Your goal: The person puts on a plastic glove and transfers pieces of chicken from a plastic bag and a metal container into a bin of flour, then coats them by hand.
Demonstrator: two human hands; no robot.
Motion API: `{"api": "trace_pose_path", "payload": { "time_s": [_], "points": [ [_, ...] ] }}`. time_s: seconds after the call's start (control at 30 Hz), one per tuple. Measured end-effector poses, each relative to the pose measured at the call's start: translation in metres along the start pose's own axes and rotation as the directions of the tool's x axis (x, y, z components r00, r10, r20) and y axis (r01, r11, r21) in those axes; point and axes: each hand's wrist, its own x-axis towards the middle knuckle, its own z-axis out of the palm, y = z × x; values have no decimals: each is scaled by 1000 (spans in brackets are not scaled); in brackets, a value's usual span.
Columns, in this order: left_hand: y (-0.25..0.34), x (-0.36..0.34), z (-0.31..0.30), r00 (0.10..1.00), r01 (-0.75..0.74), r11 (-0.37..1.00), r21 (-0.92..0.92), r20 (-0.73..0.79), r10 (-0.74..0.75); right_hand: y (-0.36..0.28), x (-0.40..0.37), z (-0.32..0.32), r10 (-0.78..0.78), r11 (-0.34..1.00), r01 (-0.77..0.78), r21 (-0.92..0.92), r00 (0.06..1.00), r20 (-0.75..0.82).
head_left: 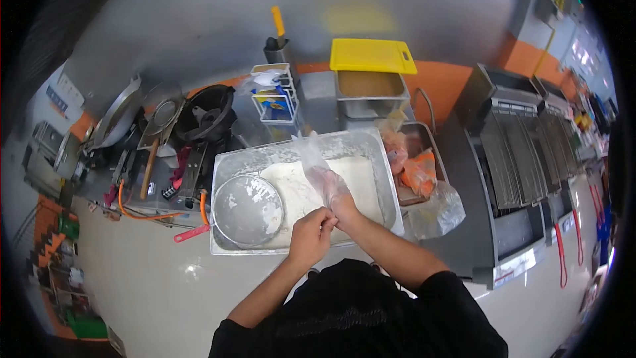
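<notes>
Two hands meet above the near edge of a metal tray [391, 202], right of its middle; the right hand [336, 197] is inside a clear plastic glove [310, 154], whose loose end reaches past the fingers toward the tray's far edge, its long axis slanting away and leftward; the left hand [309, 237], at the right wrist, has its fingers bunched there, seemingly pinching the glove's cuff; how curled the right fingers are I cannot tell; white powder [358, 189] spreads beneath; a round sieve [244, 212] rests at the near left corner, nearer the left hand, its red handle [192, 233] jutting past the left edge.
</notes>
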Motion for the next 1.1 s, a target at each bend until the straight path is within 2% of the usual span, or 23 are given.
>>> {"api": "trace_pose_path", "payload": {
  "time_s": [0.1, 0.17, 0.3, 0.33, 0.37, 0.4, 0.43, 0.47, 0.53, 0.57, 0.63, 0.7, 0.77, 0.9, 0.93, 0.97, 1.1],
  "points": [
    [5, -2, -1, 999, -39, 999, -12, -33, 39, 0, 10, 1, -101, 974, 117, -196, 991, 86],
    [9, -3, 0, 991, -134, 991, -6, 2, 134, 11, 21, -1, -186, 920, 226, -320, 971, 151],
    [11, -10, 9, 990, -139, 990, 36, 23, 139, 26, 32, -7, -350, 723, 439, -533, 898, 265],
    [14, -13, 13, 979, -201, 979, 41, 19, 201, 28, 33, -8, -385, 662, 484, -573, 875, 294],
    [17, -15, 16, 965, -262, 964, 46, 15, 261, 12, 24, -1, -379, 661, 485, -572, 874, 303],
    [21, -17, 16, 967, -256, 966, 47, 5, 256, -6, 15, 4, -90, 972, 142, -188, 962, 260],
    [27, -18, 15, 965, -259, 962, 89, 74, 253, -22, 9, 9, 206, 929, -293, 226, 916, 344],
    [30, -19, 15, 959, -264, 956, 130, 142, 246, -30, 10, 9, 213, 929, -301, 217, 912, 351],
    [28, -20, 18, 945, -307, 939, 156, 170, 281, -41, 14, 8, 153, 709, -513, 483, 781, 606],
    [27, -20, 19, 924, -358, 916, 181, 210, 320, -45, 14, 9, 157, 710, -518, 477, 777, 609],
    [30, -22, 20, 917, -386, 901, 200, 186, 352, -53, 14, 12, 84, 732, -483, 480, 764, 640],
    [35, -21, 19, 907, -416, 882, 220, 167, 386, -57, 12, 14, 91, 735, -476, 484, 776, 625],
    [44, -17, 15, 927, -367, 864, 344, 56, 371, -57, 11, 14, 100, 735, -470, 489, 788, 607],
    [49, -9, 16, 948, -312, 857, 410, 68, 312, -59, 3, 20, 43, 672, -485, 560, 780, 624],
    [46, -7, 20, 940, -338, 825, 454, 112, 323, -60, 2, 22, 12, 653, -487, 580, 773, 635],
    [44, -6, 23, 930, -365, 789, 495, 158, 331, -59, 2, 22, 20, 651, -495, 575, 769, 639],
    [43, -4, 34, 920, -383, 772, 506, 133, 370, -55, 4, 18, 27, 708, -423, 565, 816, 577]
  ]
}}
